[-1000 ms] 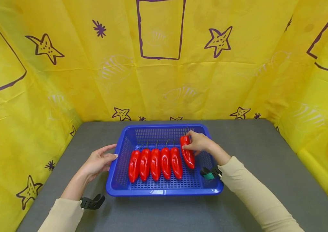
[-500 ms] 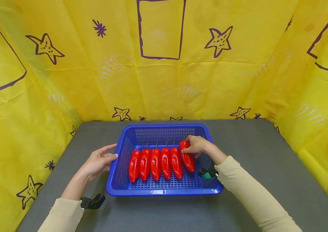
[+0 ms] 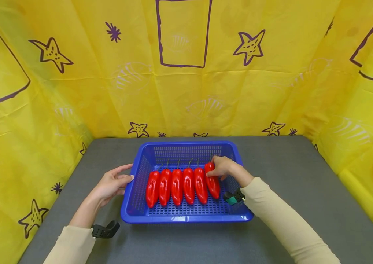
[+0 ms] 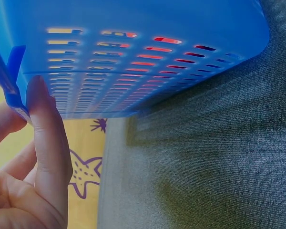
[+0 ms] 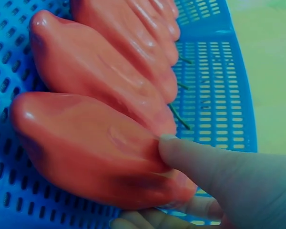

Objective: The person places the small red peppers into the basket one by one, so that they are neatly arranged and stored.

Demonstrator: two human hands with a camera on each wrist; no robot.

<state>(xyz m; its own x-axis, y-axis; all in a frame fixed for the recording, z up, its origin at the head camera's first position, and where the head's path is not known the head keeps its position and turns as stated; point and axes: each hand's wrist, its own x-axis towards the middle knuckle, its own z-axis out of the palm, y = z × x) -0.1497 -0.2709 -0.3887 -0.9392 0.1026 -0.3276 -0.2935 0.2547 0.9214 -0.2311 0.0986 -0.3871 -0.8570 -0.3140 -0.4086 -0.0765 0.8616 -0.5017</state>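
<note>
In the head view, a blue plastic basket point(image 3: 186, 219) stands on the table with several glossy red peppers point(image 3: 176, 187) laid side by side, green stems pointing away. My right hand point(image 3: 223, 167) grips the rightmost red pepper point(image 3: 213, 187) near its stem end. The right wrist view has the thumb on top of that pepper point(image 5: 86, 138) and other fingers partly hidden below it. At the basket's left side, my left hand point(image 3: 112, 182) pinches the rim. Up close in the left wrist view, fingers of the left hand point(image 4: 43, 162) press the slotted wall under the rim.
A grey table point(image 3: 186, 242) lies under the basket. Yellow cloth point(image 3: 186, 102) with purple drawings closes off the back and both sides. Each wrist carries a black strap point(image 3: 105, 230).
The right hand has lowered the rightmost pepper and drawn it slightly nearer, so it lies closer in line with the row. My left hand and the basket stay put.
</note>
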